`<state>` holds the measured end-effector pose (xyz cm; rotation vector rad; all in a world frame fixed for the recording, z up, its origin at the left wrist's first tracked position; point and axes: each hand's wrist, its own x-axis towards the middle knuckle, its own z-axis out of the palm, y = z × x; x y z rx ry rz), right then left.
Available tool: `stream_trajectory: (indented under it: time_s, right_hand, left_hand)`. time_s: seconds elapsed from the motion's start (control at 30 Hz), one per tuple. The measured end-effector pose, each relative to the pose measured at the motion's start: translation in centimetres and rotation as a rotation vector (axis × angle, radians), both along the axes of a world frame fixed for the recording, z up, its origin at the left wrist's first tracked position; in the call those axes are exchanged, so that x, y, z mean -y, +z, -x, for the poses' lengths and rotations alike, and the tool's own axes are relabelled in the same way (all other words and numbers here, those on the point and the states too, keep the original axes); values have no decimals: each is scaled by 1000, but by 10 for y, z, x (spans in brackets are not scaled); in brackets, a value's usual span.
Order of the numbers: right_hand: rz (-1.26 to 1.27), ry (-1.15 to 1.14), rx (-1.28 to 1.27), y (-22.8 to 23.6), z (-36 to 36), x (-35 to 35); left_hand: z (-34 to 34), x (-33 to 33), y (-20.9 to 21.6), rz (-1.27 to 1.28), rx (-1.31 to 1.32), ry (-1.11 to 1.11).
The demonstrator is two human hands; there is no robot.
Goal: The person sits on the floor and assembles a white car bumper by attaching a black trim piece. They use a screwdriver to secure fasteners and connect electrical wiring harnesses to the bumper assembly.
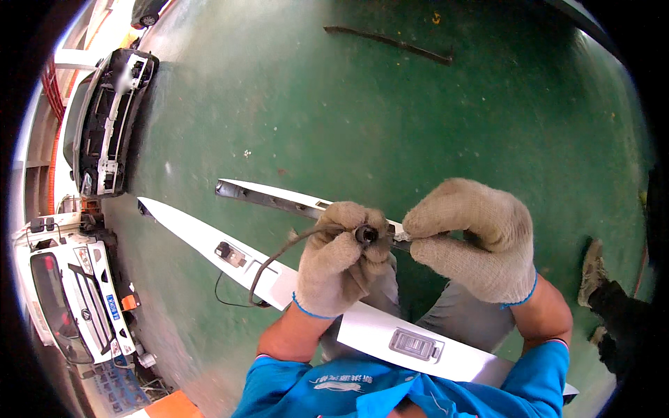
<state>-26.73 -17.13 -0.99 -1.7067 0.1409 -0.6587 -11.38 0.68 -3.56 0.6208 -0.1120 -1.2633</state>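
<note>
In the head view, we see both hands raised above the lap, wrists bent inward so that the fingertips nearly meet. The left hand [339,268] curls, thumb against fingers, gripping a round black fitting [366,235] whose open end faces up. The right hand [481,237] comes in from the right, with thumb and forefinger stretched to a pinch on a small shiny piece [402,237] just beside the fitting; we cannot tell what it is.

Both gloves are coarse beige knit, edged in blue at the wrist. A dark, flexible cable [286,246] arcs from the left hand down to the panel [268,276], which is long, smooth, glossy white and tapered to a point, lying slantwise across the thighs. Set into it we see a ribbed rectangular lamp [415,345]. Beyond lies a narrower strip [272,196], white-topped and grey-sided, over the smooth green floor [293,125].
</note>
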Motion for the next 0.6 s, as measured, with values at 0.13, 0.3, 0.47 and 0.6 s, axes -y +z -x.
stream_trajectory:
  time_s: [0.13,0.3,0.47,0.6]
  right_hand:
    - [-5,-32,56,0,-1,-3]
    - [74,-35,34,4,-4,-4]
    - [114,-53,2,4,-6,-5]
    - [160,-48,-27,6,-7,-4]
  left_hand:
    - [-4,-1,-5,40,4,-55]
    - [-2,-1,-1,-9,-3,-51]
    - [-2,-1,-6,-18,33,-53]
    - [-2,-1,-5,-42,48,-40]
